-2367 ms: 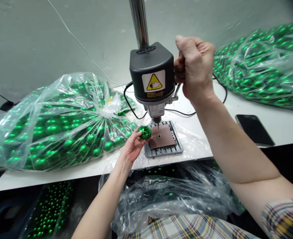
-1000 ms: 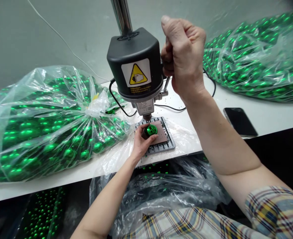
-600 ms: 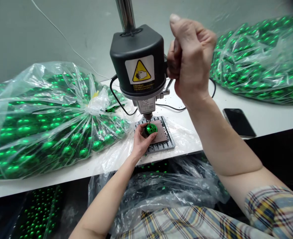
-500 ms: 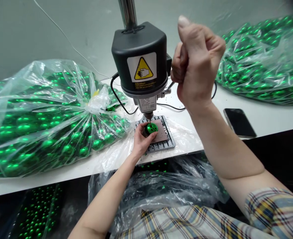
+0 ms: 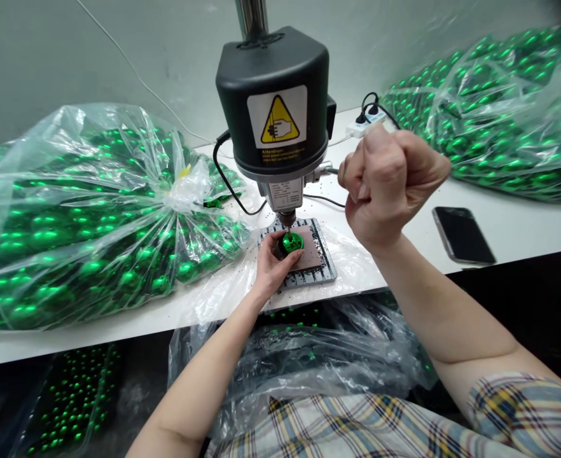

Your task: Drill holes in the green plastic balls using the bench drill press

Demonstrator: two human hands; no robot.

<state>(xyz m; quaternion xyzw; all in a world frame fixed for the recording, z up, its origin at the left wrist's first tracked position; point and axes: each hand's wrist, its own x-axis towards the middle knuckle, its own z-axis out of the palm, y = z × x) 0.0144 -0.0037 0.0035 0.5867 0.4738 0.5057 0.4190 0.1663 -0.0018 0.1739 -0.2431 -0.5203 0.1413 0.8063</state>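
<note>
My left hand (image 5: pixel 275 259) is closed around a shiny green ball (image 5: pixel 292 242), thumb on the near side and fingers behind it. The ball rests on a pinkish pad (image 5: pixel 313 248) on the grey slotted base plate (image 5: pixel 327 270). Directly above it is the bit of a black bench drill press (image 5: pixel 273 83); the bit's tip appears to meet the top of the ball. My right hand (image 5: pixel 390 181) forms a fist around the drill's feed lever (image 5: pixel 329 170), whose outer end the fingers hide. Dark specks lie on the plate around the pad.
A large clear bag of green balls (image 5: pixel 84 229) fills the left of the white table, with another bag (image 5: pixel 500 121) at the back right. A phone (image 5: pixel 464 234) lies near the right edge. A power strip (image 5: pixel 364 124) stands behind my right hand. Open plastic (image 5: pixel 299 362) hangs below the table edge.
My right hand has come down with the feed lever. The drill's bit sits slightly lower relative to the ball. My left hand keeps its hold in the same place.
</note>
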